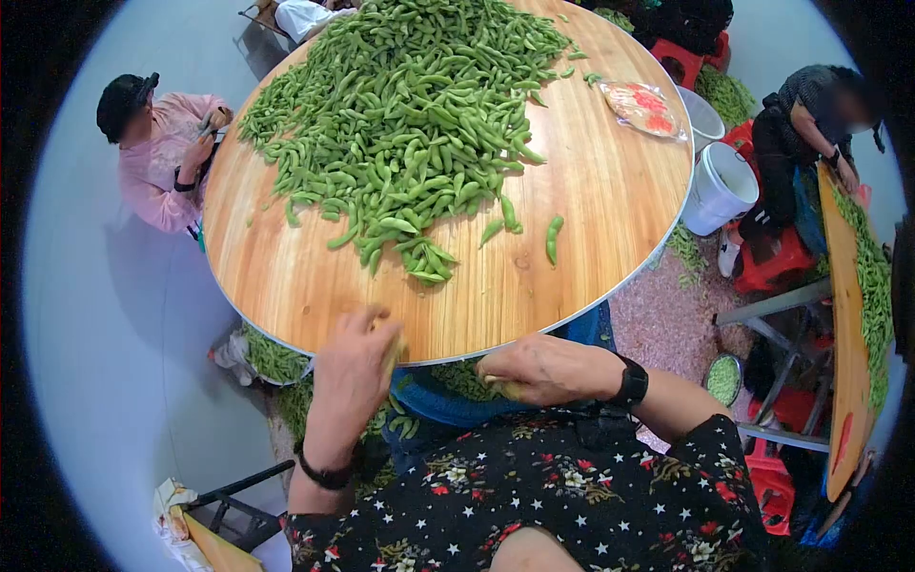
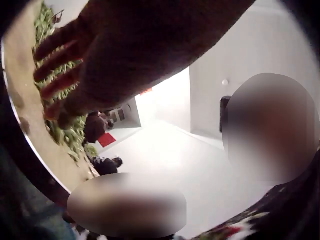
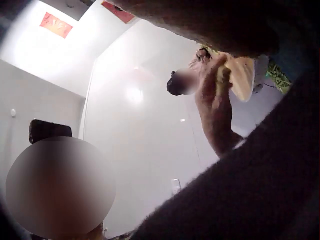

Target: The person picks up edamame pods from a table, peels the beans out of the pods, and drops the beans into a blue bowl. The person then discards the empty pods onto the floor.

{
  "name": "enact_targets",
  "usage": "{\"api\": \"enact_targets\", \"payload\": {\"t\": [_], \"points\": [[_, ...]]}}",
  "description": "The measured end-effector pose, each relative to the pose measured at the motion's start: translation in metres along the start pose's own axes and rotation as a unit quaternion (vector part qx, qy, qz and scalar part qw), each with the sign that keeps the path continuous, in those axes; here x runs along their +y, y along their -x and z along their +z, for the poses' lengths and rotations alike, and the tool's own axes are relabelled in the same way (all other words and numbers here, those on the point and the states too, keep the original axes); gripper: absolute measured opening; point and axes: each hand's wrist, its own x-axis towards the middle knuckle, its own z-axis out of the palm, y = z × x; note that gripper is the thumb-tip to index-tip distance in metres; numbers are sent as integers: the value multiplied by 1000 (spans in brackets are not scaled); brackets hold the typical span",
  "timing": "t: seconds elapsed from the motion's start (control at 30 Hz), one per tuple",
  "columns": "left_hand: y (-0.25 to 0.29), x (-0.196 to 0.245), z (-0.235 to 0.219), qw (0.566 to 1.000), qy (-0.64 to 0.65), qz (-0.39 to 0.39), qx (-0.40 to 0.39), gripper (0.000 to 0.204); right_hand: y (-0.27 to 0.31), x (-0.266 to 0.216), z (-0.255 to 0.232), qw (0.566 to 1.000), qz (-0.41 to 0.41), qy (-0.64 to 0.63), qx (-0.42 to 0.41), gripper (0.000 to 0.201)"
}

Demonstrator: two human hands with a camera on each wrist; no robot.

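A large heap of green edamame pods (image 1: 410,124) covers the far and middle part of a round wooden table (image 1: 591,219). My left hand (image 1: 355,367), slightly blurred, is at the near edge of the table, short of the heap. In the left wrist view its fingers (image 2: 57,70) are extended and spread, with nothing seen between them. A yellowish covering shows at its thumb. My right hand (image 1: 551,370) is to the right, just off the table edge, fingers bent inward and pointing left; I cannot tell whether it holds anything. Below it are pods in a blue container (image 1: 419,386).
A few loose pods, one a single pod (image 1: 554,238), lie right of the heap. A clear bag (image 1: 643,108) rests near the right rim. White buckets (image 1: 720,189) stand beyond it. People sit at left and right, and a second table (image 1: 843,381) bears more pods.
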Motion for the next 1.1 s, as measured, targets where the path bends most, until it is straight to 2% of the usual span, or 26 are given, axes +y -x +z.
{"api": "enact_targets", "payload": {"t": [0.03, 0.17, 0.23, 0.27, 0.3, 0.33, 0.37, 0.43, 0.47, 0.6, 0.7, 0.77, 0.87, 1.0, 1.1], "points": [[-12, -4, 8, 997, -21, 30, 66, 21, -1, -3, -1, 999, 25, -19, -3, 13], [-50, -13, 37, 990, -5, 71, 123, 24, -3, 1, 0, 997, 70, -23, 13, 21], [-58, -17, 41, 985, -29, 109, 132, 29, -4, 10, 1, 980, 2, -50, 194, 28], [-56, -14, 40, 984, -28, 112, 133, 29, -1, 10, -2, 979, 2, -49, 196, 28], [-51, -6, 38, 989, 54, 73, 113, 33, 0, 5, -10, 967, 69, -177, 170, 29], [-48, 2, 37, 986, 136, 34, 92, 37, 0, 2, -14, 934, 134, -301, 141, 30], [-48, 6, 40, 986, 136, 35, 92, 37, -2, 3, -13, 922, 113, -330, 167, 28], [-50, 17, 45, 946, 257, 126, 155, 45, -6, 10, -8, 906, 108, -366, 182, 27], [-49, 22, 47, 945, 257, 129, 154, 45, -9, 12, -7, 889, 102, -401, 195, 26], [-45, 29, 56, 964, 190, 117, 146, 44, -15, 8, -8, 872, 86, -433, 212, 25], [-45, 33, 52, 947, 254, 111, 160, 40, -14, 1, -11, 867, 90, -432, 231, 20], [-43, 37, 46, 922, 370, 61, 92, 37, -13, -2, -12, 862, 98, -439, 233, 18], [-43, 37, 49, 904, 422, 25, 66, 36, -11, -2, -9, 854, 99, -450, 241, 18], [-43, 34, 54, 893, 447, 17, 56, 36, -12, -7, -9, 841, 96, -475, 240, 17], [-42, 34, 50, 922, 372, 75, 83, 37, -11, -1, -7, 857, 98, -443, 243, 15]]}}
